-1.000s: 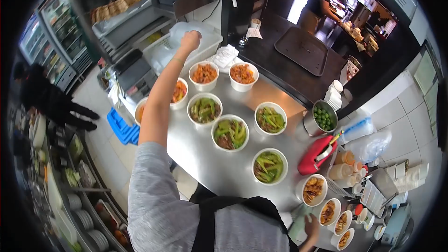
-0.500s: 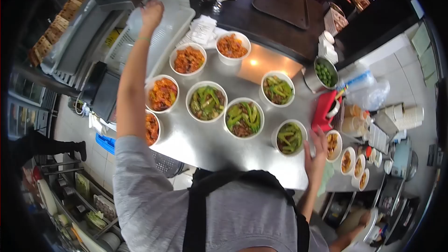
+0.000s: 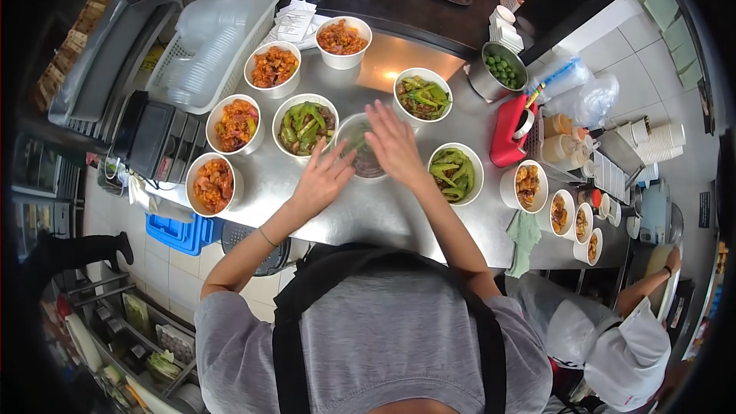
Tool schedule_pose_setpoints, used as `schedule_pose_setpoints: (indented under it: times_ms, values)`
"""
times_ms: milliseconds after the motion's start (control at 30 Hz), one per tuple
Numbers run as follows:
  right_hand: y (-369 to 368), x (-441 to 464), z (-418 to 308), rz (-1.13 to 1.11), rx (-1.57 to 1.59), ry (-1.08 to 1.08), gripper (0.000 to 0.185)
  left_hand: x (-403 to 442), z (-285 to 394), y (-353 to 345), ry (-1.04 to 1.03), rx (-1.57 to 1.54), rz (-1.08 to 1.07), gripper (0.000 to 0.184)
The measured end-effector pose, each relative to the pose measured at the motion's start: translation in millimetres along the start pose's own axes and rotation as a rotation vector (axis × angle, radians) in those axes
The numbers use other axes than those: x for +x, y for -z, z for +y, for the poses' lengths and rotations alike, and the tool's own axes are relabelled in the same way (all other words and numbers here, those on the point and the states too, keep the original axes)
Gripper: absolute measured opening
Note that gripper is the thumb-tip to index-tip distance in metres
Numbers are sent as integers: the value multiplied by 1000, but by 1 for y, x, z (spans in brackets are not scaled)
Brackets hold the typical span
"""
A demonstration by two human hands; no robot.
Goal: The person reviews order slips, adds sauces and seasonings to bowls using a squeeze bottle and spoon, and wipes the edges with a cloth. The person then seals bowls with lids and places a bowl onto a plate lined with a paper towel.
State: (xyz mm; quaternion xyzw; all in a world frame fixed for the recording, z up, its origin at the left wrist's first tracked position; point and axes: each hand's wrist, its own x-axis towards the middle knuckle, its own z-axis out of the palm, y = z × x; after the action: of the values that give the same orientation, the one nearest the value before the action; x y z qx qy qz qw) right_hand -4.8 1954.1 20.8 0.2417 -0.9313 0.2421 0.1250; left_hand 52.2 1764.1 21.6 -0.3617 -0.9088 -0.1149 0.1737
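Note:
Both my hands are at a white bowl of green vegetables and meat with a clear lid (image 3: 362, 149) over it. My left hand (image 3: 326, 178) lies at the lid's left edge, fingers spread. On the upper right of the lid rests my right hand (image 3: 392, 142), its fingers stretched out flat. Uncovered bowls of green vegetables stand to the left (image 3: 305, 126), upper right (image 3: 423, 95) and lower right (image 3: 455, 174). Bowls of orange-red food, one of them (image 3: 234, 124) beside the left green bowl, line the counter's left and back.
A white basket (image 3: 257, 27) holds stacked clear lids at the upper left. To the right are a metal pot of green limes (image 3: 500, 69), a red holder (image 3: 507, 130), a green cloth (image 3: 524, 241) and small food bowls (image 3: 562, 211). A co-worker (image 3: 613, 337) is at lower right.
My left hand has come down from the lid basket to the bowl. My right hand has moved left from the counter's right side to it. A clear lid now covers this bowl.

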Motion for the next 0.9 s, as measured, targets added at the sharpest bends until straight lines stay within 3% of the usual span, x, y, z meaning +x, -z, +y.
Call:
schedule_pose_setpoints:
  times_ms: [100, 300, 533, 667, 767, 867, 900]
  values:
    - [-20, -2, 3, -41, -164, 25, 49, -9, 8, -11, 63, -52, -17, 19]
    - [-33, 6, 9, -23, -261, 45, 50, 13, 23, -37, 410, -291, 157, 49]
    - [-10, -19, 8, -65, -235, -16, 50, 14, 54, -70, 536, -284, 151, 61]
    - [-7, -17, 10, -107, -371, 39, 50, 20, 58, -67, 559, -150, 33, 64]
    - [-9, -11, 16, -235, -180, -26, 49, 23, 55, -66, 598, -181, -7, 66]
    - [-7, -9, 11, -209, -220, -34, 49, 30, 35, -37, 503, -272, 9, 70]
    - [-6, -7, 10, -186, -188, -44, 50, 46, 9, -31, 455, -213, 146, 68]
